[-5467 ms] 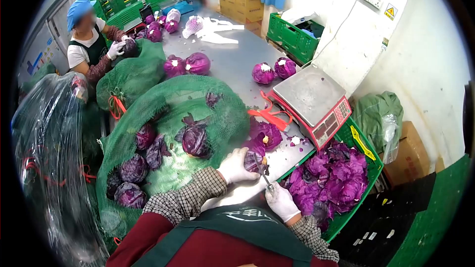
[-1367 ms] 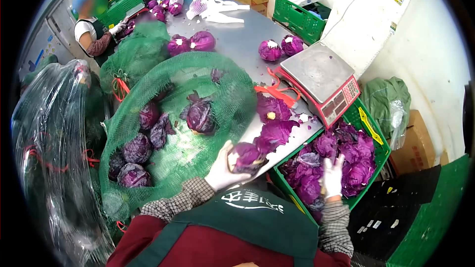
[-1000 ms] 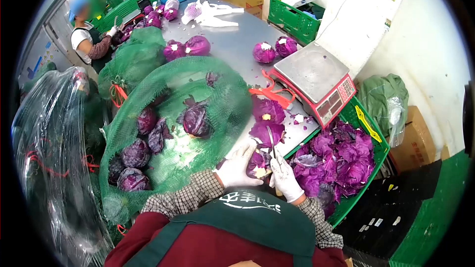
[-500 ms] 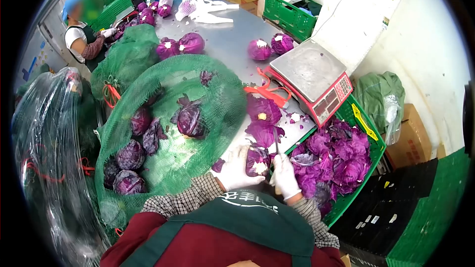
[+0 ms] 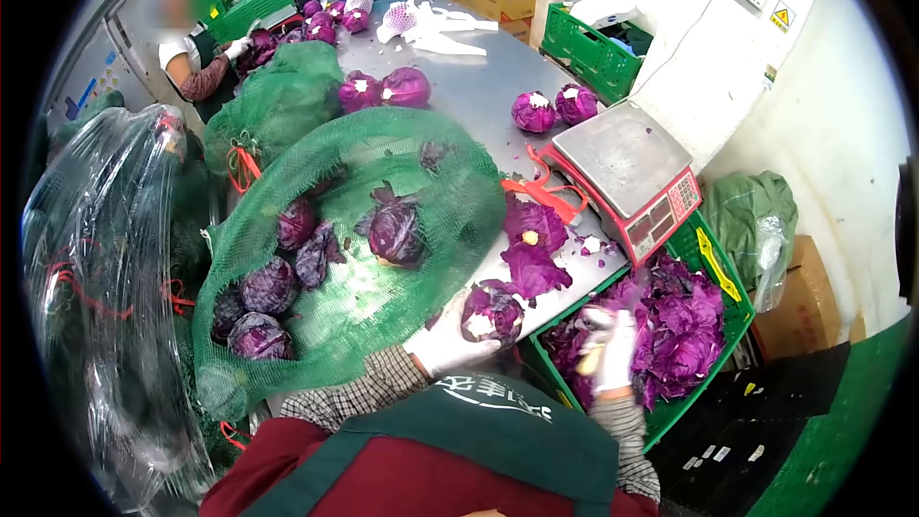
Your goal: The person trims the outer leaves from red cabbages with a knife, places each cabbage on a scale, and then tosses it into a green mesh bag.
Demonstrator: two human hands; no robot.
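Note:
My left hand [image 5: 450, 343], in a white glove, is wrapped round the near left side of a red cabbage [image 5: 491, 316] on the table edge. Its pale cut base shows. My right hand [image 5: 613, 349], also gloved, is over the green crate [image 5: 708, 375] of loose purple leaves [image 5: 684, 330]. It grips a knife [image 5: 637, 289] whose blade is blurred and points away from me. A pale yellowish piece [image 5: 589, 361] shows at the fingers of that hand. Loose cabbage leaves [image 5: 538, 270] lie just beyond the held cabbage.
A green mesh bag [image 5: 459, 258] with several cabbages spreads to my left. Beyond the crate stands a red scale [image 5: 622, 158], with orange-red scissors [image 5: 546, 196] beside it. Trimmed cabbages [image 5: 406, 87] sit farther up the metal table [image 5: 459, 67]. A person [image 5: 196, 67] works at the far left.
My right hand with the knife has moved right, from beside the cabbage to over the crate. The cabbage has turned in my left hand. The whole view has shifted slightly.

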